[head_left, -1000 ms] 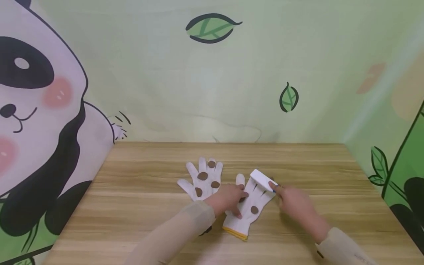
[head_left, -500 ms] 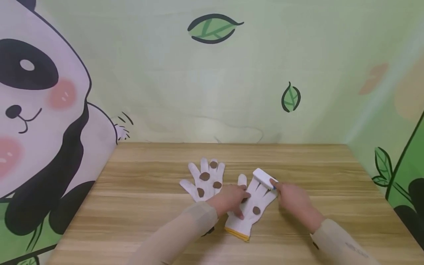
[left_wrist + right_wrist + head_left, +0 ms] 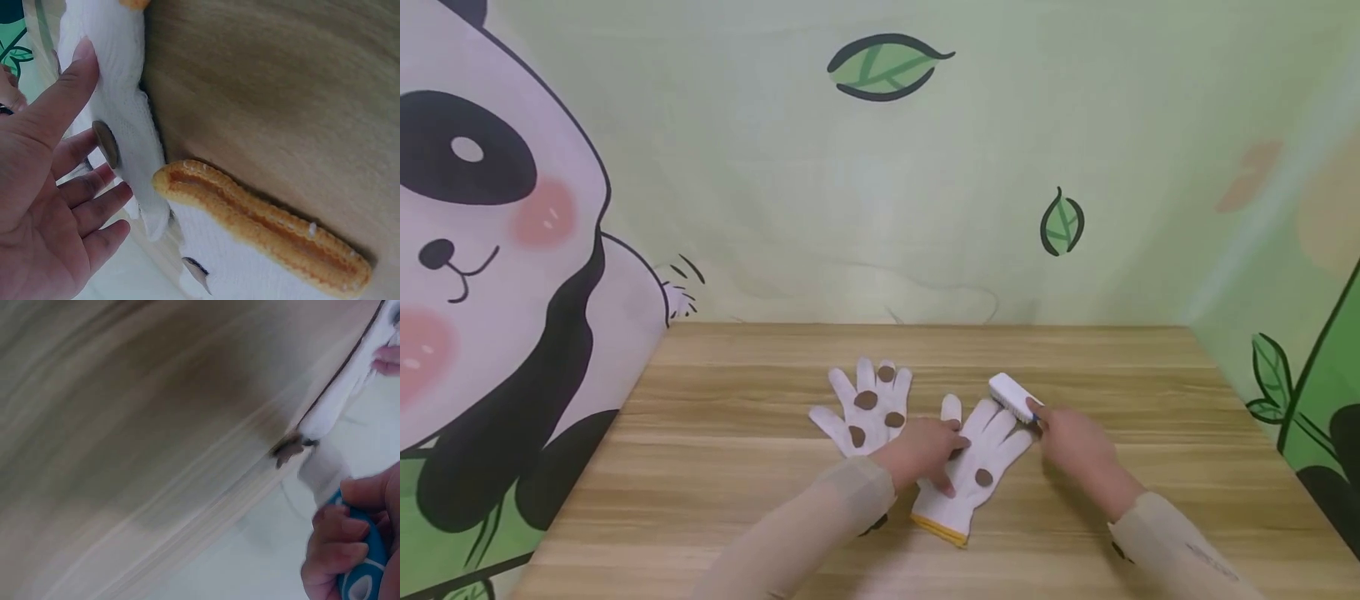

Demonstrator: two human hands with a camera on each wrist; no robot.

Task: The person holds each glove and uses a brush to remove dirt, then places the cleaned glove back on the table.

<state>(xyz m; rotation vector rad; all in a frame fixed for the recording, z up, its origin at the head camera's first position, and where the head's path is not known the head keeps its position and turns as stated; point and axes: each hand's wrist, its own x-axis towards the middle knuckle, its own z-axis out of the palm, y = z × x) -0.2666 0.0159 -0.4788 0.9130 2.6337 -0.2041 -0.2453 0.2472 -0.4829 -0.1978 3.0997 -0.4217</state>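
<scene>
Two white knit gloves with brown round spots lie on the wooden table. My left hand (image 3: 917,454) presses on the right-hand glove (image 3: 992,450), thumb and fingers spread over its palm. One brown spot (image 3: 106,144) shows by those fingers in the left wrist view. My right hand (image 3: 1082,454) grips a scrub brush (image 3: 1011,396) with a white head and a blue handle (image 3: 365,569). Its bristles face down at the glove's fingertips. Left of it lies the other glove (image 3: 876,425), partly hidden by my left forearm, its yellow cuff (image 3: 269,228) visible in the left wrist view.
The wooden table (image 3: 722,467) reaches back to a pale green wall cloth (image 3: 737,167) printed with leaves and a panda. Small dark objects (image 3: 874,525) peek out beside the left sleeve.
The brush has moved up and to the right across the glove's fingers to their tips, uncovering more of them. My left hand keeps its place on the glove.
</scene>
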